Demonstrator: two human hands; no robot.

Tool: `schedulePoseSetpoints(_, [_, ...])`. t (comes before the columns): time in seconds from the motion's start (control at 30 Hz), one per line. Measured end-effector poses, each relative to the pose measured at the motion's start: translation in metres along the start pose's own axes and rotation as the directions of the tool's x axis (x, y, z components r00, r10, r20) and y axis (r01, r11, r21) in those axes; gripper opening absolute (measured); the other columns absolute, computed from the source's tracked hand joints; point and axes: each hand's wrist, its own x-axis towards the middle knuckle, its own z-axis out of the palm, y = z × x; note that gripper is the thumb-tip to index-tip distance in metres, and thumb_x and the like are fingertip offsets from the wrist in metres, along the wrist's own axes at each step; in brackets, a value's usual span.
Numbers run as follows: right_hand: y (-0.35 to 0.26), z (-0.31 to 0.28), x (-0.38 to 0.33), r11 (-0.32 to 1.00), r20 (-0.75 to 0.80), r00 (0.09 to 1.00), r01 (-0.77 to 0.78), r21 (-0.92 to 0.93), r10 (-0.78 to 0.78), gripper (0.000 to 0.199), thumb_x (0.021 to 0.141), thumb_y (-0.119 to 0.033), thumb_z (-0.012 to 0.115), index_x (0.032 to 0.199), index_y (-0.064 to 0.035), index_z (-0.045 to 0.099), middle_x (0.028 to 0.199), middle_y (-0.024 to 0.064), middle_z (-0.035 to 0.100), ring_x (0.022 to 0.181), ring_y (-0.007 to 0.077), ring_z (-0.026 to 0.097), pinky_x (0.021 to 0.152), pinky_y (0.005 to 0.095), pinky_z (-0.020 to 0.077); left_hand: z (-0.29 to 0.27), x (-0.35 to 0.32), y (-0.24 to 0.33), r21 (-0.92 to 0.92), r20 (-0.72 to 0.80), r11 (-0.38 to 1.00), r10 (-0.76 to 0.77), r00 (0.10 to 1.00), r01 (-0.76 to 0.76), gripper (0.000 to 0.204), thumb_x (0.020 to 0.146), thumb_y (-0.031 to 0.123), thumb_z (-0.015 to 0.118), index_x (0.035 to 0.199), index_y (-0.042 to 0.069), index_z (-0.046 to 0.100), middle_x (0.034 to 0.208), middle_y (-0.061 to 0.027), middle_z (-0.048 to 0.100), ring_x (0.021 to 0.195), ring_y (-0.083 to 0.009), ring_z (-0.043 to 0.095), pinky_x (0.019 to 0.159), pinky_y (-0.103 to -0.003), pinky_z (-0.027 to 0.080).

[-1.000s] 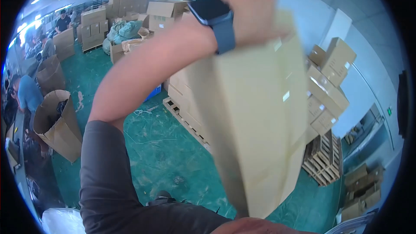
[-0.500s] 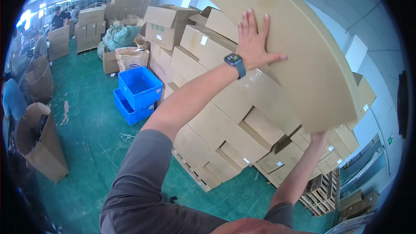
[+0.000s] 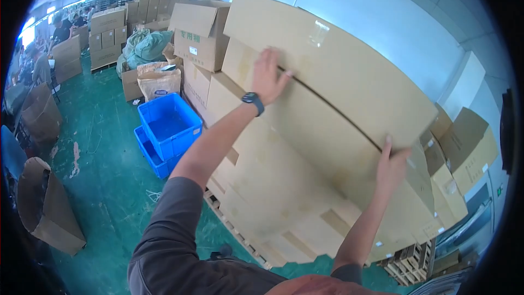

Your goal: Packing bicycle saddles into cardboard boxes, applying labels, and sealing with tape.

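A large brown cardboard carton [image 3: 327, 60] lies tilted across the upper right, with a strip of clear tape on it. Below it spreads a broad cardboard panel [image 3: 305, 142], with a dark gap running between the two. My left hand [image 3: 268, 76] rests on the cardboard at the gap's left end, fingers stretched out and slightly blurred, thumb apart. At the gap's right end my right hand [image 3: 391, 166] grips the carton's lower corner, thumb up and the other fingers bent, partly hidden. A watch [image 3: 253, 102] circles my left wrist.
Stacked cartons stand on a wooden pallet [image 3: 245, 240]. To the left are two blue crates [image 3: 169, 125], a paper sack [image 3: 158, 83], green bags [image 3: 146, 46] and a tall open carton [image 3: 52, 207]. More cartons [image 3: 464, 142] and pallets [image 3: 409, 265] lie right. People work far left.
The carton has come down and away from me, and the gap below it now shows. My left hand has moved left and lower; my right hand's thumb has come into view.
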Motion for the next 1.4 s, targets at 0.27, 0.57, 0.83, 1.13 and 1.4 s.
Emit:
schedulePoseSetpoints(0.27, [0.011,0.052,-0.005,0.984,-0.355,0.934,-0.103,-0.148,0.045,0.067,0.103,-0.055,0.059,0.14,0.0005,0.053,0.118,0.029,0.069,0.106,0.0496,0.064,0.086,0.0566,0.051,-0.024,0.142,-0.32,-0.455,0.221,0.63,-0.605,0.765,0.629,0.092,0.104,0.068,0.042,0.159,-0.004,0.036,0.161,-0.028,0.043,0.149,-0.0437,0.041,0.124,-0.051,0.031])
schedulePoseSetpoints(0.57, [0.026,0.085,0.005,0.961,-0.6,0.791,-0.245,-0.13,0.12,0.066,0.113,-0.05,0.034,0.147,0.0028,0.055,0.142,0.0286,0.061,0.129,0.0471,0.058,0.106,0.051,0.0463,0.039,0.163,-0.477,-0.605,0.742,-0.266,0.155,0.653,0.751,0.054,0.109,0.047,0.047,0.148,0.011,0.054,0.146,-0.006,0.062,0.133,-0.0229,0.059,0.113,-0.041,0.047])
schedulePoseSetpoints(0.83, [0.144,0.055,0.018,0.673,-0.555,0.781,-0.249,-0.697,-0.286,0.052,0.114,-0.029,0.033,0.153,0.0005,0.049,0.15,0.0241,0.057,0.139,0.0385,0.054,0.118,0.0461,0.0411,0.156,0.111,-0.612,-0.674,0.718,0.081,0.303,0.627,0.734,0.058,0.11,0.039,0.052,0.157,0.007,0.042,0.156,-0.0121,0.051,0.14,-0.0284,0.051,0.118,-0.047,0.043])
schedulePoseSetpoints(1.13, [-0.003,0.083,0.01,0.979,-0.744,0.665,-0.186,-0.081,0.064,0.068,0.115,-0.046,0.027,0.151,0.0078,0.047,0.154,0.0303,0.05,0.148,0.0433,0.042,0.126,0.0469,0.0276,0.103,0.088,-0.497,-0.695,0.644,0.06,-0.392,0.657,0.717,0.058,0.113,0.044,0.042,0.154,0.004,0.044,0.157,-0.0141,0.049,0.142,-0.0295,0.047,0.123,-0.046,0.036])
schedulePoseSetpoints(1.4, [-0.058,0.215,-0.303,0.989,0.261,0.965,0.015,-0.146,0.024,0.105,0.095,-0.055,0.066,0.163,0.009,0.018,0.171,0.0321,0.017,0.161,0.0465,0.012,0.131,0.0576,0.0076,-0.074,-0.165,-0.211,-0.655,0.386,0.553,-0.341,0.857,0.515,0.069,0.114,0.048,0.032,0.16,-0.003,0.033,0.163,-0.0241,0.04,0.15,-0.0397,0.04,0.125,-0.051,0.031])
